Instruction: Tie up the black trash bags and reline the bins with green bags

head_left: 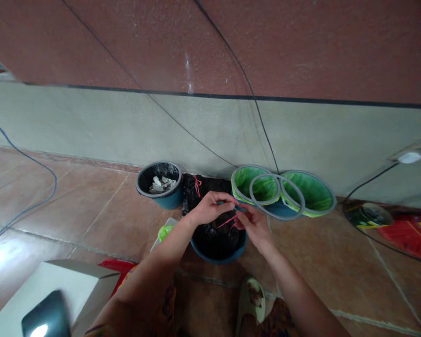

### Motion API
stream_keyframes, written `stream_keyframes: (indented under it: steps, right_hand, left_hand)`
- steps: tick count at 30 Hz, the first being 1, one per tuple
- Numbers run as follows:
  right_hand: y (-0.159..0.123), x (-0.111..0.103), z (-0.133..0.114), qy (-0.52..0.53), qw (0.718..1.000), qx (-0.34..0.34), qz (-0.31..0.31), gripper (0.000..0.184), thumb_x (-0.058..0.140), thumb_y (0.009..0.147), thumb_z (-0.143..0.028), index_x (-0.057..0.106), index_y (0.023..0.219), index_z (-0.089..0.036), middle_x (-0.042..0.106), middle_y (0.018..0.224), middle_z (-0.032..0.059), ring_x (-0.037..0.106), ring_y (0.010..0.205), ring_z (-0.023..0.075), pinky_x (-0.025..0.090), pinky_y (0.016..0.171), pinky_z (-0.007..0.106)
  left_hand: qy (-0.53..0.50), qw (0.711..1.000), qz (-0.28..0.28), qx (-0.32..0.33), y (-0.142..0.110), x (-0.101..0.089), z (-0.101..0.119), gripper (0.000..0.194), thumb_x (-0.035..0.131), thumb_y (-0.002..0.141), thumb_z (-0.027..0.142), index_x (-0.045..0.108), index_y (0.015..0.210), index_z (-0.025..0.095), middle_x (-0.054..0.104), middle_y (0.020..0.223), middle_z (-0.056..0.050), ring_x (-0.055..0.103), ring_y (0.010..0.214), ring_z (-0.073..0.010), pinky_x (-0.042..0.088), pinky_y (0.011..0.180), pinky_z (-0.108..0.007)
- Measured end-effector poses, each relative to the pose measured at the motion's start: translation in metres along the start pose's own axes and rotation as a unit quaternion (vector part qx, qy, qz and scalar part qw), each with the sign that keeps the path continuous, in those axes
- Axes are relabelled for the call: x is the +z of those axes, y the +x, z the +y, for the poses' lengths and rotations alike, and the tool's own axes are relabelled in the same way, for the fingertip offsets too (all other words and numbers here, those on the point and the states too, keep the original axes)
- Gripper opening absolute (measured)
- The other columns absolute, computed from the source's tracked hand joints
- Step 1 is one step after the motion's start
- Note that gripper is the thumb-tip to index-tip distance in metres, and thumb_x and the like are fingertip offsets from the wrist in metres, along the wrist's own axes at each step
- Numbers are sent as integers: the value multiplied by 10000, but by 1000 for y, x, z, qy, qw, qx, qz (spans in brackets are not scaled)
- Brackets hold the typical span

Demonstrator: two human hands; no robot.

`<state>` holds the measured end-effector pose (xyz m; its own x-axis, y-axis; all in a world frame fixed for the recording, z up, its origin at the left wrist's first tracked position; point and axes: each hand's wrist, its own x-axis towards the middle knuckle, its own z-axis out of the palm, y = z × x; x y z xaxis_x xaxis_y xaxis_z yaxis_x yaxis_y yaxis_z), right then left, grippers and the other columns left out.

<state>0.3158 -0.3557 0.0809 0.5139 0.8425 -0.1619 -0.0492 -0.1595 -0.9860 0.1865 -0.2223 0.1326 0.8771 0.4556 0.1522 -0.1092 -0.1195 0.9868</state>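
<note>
My left hand (213, 207) and my right hand (255, 227) meet above a blue bin (220, 260) on the floor. Their fingers are pinched on a thin pink string (227, 222), whose loose ends hang between them. Inside that bin lies a black plastic bag (219, 241), its top partly covered by my hands. Behind my left hand, another black bag (210, 184) rests against the wall, tied with a pink string (197, 186). Just beyond my right hand is a loose grey ring (252, 199), lying across two bins.
Two bins with green liners (254, 185) (310, 189) stand by the wall on the right. A bin (171, 200) of white waste is at left. Nearby are a bright green bundle (165, 231), a white box (24, 285) with a phone (46, 314), and cables (38, 161).
</note>
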Motion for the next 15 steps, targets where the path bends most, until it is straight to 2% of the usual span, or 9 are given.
stream_keyframes:
  steps: [3, 5, 7, 10, 13, 14, 15]
  right_hand:
    - [-3, 9, 0, -21, 998, -13, -62, 532, 683, 749, -546, 580, 1164, -228, 664, 691, -8, 633, 589, 164, 529, 560, 291]
    - [-3, 15, 2, -34, 994, -30, -96, 452, 652, 762, -571, 632, 1040, -215, 668, 700, 13, 609, 565, 156, 498, 530, 279]
    - [-2, 18, 4, -38, 993, -39, -100, 417, 598, 781, -611, 650, 846, -202, 629, 626, 14, 565, 518, 142, 456, 494, 267]
    - [0, 19, 4, -15, 997, -12, -74, 457, 540, 807, -638, 590, 678, -202, 539, 534, -13, 491, 471, 115, 409, 471, 249]
    - [-1, 16, 0, 32, 997, 24, -69, 430, 577, 793, -622, 603, 722, -199, 530, 571, -29, 471, 500, 101, 415, 483, 232]
    - [-1, 15, -2, 43, 996, 28, -72, 417, 597, 784, -614, 616, 752, -198, 530, 587, -32, 470, 516, 100, 425, 491, 229]
    - [-1, 14, -3, 50, 996, 30, -75, 409, 613, 778, -606, 628, 774, -197, 530, 601, -33, 472, 532, 100, 436, 501, 227]
  left_hand:
    - [43, 997, -47, 50, -1, 8, 3, 260, 625, 866, 361, 743, 960, 150, 681, 924, -80, 618, 872, -162, 476, 827, -285]
    - [72, 992, -72, 79, -1, 14, 2, 237, 591, 890, 319, 741, 983, 161, 665, 959, -89, 618, 914, -170, 479, 863, -303]
    - [107, 987, -79, 92, -2, 19, 0, 228, 561, 902, 280, 738, 987, 163, 651, 972, -89, 614, 933, -170, 481, 881, -307]
    - [179, 981, -23, 70, -1, 17, -10, 221, 528, 902, 233, 728, 969, 166, 653, 960, -76, 608, 944, -167, 474, 915, -307]
    - [231, 970, 71, 14, 1, 6, -23, 264, 460, 893, 164, 702, 1000, 169, 662, 1003, -65, 601, 988, -165, 452, 958, -307]
    - [234, 970, 72, -3, 1, 3, -27, 289, 443, 878, 134, 691, 1024, 168, 663, 1036, -61, 597, 1012, -162, 445, 967, -300]
    - [230, 972, 46, -19, 1, 1, -30, 314, 433, 860, 112, 681, 1043, 168, 664, 1057, -54, 596, 1022, -158, 443, 963, -287]
